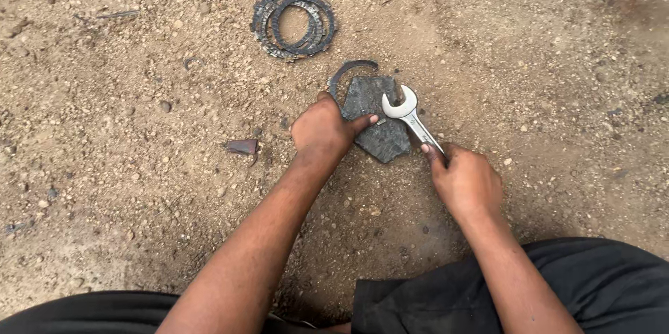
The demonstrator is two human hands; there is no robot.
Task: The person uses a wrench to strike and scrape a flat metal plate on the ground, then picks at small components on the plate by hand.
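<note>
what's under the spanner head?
The spanner head lies over a flat dark stone on bare dirt. The left hand covers the stone's left edge.

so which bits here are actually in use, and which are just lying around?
In use:
right hand holding open-end wrench
left hand on flat dark stone
curved ring fragment by the stone

Lying about:
stack of toothed rings
small brown shard

The open-ended wrench is bright silver, lying over a dark grey, faintly streaked flat stone. The stacked rings are blackish grey with a toothed, segmented pattern, and the ground is sandy brown, speckled with pebbles.
</note>
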